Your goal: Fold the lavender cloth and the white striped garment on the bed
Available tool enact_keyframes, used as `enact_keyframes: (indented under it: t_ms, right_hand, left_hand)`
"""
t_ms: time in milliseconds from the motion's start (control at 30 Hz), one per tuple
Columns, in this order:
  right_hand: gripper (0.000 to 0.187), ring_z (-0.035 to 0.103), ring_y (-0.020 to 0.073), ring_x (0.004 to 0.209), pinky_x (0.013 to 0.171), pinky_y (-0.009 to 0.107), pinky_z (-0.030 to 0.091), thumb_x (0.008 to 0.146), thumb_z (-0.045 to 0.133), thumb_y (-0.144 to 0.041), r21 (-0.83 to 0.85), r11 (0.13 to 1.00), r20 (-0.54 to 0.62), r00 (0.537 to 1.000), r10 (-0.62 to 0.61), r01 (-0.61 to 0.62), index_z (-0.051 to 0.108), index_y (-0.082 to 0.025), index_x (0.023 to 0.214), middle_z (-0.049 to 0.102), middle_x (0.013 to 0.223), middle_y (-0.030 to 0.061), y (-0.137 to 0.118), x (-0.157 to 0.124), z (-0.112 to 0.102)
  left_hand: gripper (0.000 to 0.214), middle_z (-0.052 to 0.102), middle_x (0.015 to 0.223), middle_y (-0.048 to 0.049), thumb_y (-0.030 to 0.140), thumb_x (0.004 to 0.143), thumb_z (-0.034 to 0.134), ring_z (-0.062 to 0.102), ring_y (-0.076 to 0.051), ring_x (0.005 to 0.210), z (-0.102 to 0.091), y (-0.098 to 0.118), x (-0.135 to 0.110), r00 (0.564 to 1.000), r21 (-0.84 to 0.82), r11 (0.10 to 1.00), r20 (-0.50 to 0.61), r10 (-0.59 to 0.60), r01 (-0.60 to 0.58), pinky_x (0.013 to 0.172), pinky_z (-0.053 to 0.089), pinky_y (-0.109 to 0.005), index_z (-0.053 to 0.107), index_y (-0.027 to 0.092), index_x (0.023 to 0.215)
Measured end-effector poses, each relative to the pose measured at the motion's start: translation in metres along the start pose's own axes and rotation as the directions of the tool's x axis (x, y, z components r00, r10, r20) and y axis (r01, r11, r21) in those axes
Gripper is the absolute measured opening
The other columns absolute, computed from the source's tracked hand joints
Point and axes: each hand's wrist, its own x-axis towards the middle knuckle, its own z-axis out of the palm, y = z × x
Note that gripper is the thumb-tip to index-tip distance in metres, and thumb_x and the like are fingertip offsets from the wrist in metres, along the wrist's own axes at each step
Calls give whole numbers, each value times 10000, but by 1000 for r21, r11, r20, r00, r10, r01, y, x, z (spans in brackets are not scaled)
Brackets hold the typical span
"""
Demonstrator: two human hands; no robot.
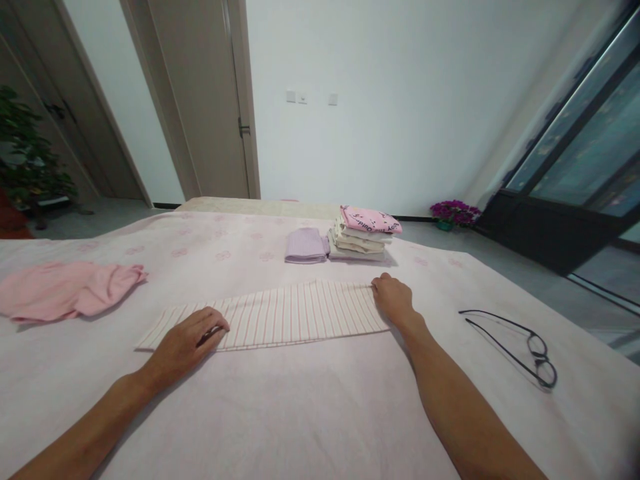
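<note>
A long, narrow folded cloth with pink and white stripes (290,315) lies flat across the bed in front of me. My left hand (187,339) rests on its left end, fingers stretched flat along the cloth. My right hand (393,299) is at the right end, its fingers curled and pinching the far right corner of the striped cloth.
A crumpled pink garment (65,290) lies at the left of the pale pink bedspread (300,407). A folded lilac cloth (305,245) and a stack of folded clothes (363,235) sit further back. Black glasses (525,343) lie at the right.
</note>
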Motion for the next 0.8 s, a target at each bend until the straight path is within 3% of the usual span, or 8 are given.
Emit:
enact_keyframes:
  t_ms: [167, 333, 467, 800]
  right_hand:
    - [294, 663, 230, 964, 748, 304, 476, 975, 417, -214, 48, 998, -42, 999, 34, -32, 661, -196, 1138, 623, 1165, 132, -1, -2, -10]
    - [292, 687, 281, 956, 748, 338, 494, 940, 418, -153, -11, 1000, 79, 997, 4, -3, 676, -153, 1075, 674, 1069, 159, -2, -1, -15]
    - [340, 694, 303, 969, 753, 349, 505, 947, 373, -121, -60, 998, 112, 994, -18, 25, 676, -115, 1101, 681, 1063, 201, -6, 0, -12]
    - [325, 671, 255, 978, 782, 316, 462, 927, 418, -115, 42, 998, 19, 999, 46, -47, 652, -172, 1145, 660, 1112, 143, -6, -1, -24]
  left_hand:
    - [202, 661, 982, -36, 355, 977, 451, 615, -194, 955, 0, 0, 0, 1000, -8, 1000, -6, -14, 14, 865, 480, -306, 614, 238, 954]
    - [215, 663, 974, -35, 367, 978, 451, 618, -192, 936, 1, -1, 0, 999, -20, 999, -3, -32, 31, 846, 482, -309, 620, 235, 956]
    - [215, 667, 975, -36, 368, 975, 456, 620, -194, 941, 1, -2, 0, 1000, -29, 999, -11, -21, 20, 856, 485, -314, 626, 236, 960]
    - [203, 656, 983, -30, 353, 984, 444, 617, -194, 951, 2, -4, -2, 1000, -8, 1000, 7, -24, 24, 847, 476, -302, 611, 238, 970]
